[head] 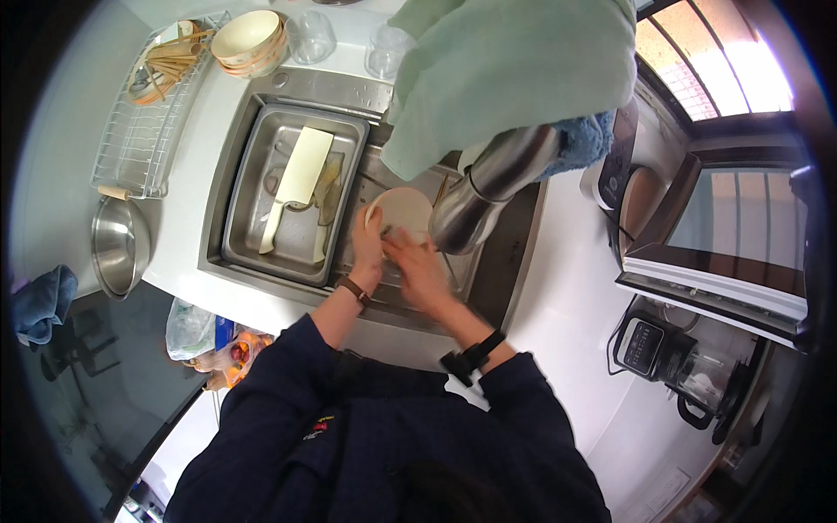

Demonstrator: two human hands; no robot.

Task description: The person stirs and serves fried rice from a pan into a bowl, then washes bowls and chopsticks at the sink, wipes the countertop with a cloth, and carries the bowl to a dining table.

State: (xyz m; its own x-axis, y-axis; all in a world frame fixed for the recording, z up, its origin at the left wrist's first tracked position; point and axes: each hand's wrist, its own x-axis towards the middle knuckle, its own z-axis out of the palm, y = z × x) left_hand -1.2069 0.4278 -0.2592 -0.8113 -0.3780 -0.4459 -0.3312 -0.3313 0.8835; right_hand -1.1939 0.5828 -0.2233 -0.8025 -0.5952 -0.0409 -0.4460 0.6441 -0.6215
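Observation:
My left hand (367,245) grips the left rim of a pale bowl (407,204), held tilted over the right side of the sink. My right hand (415,265) is blurred, its fingers at the bowl's near side; whether they hold something is unclear. Just right of the bowl hangs the thick steel faucet (467,212). Left of my hands, a steel basin (252,222) sits in the sink. In it lie a white cleaver (304,167), a second white handle (320,243) and a dark translucent piece (330,186) I cannot identify.
A green cloth (510,65) and a blue towel (585,147) drape over the faucet. Stacked bowls (248,42), clear glasses (310,39) and a wire dish rack (134,140) stand behind and left. A steel bowl (121,245) leans at left. A blender (680,366) stands right, near an open window (745,222).

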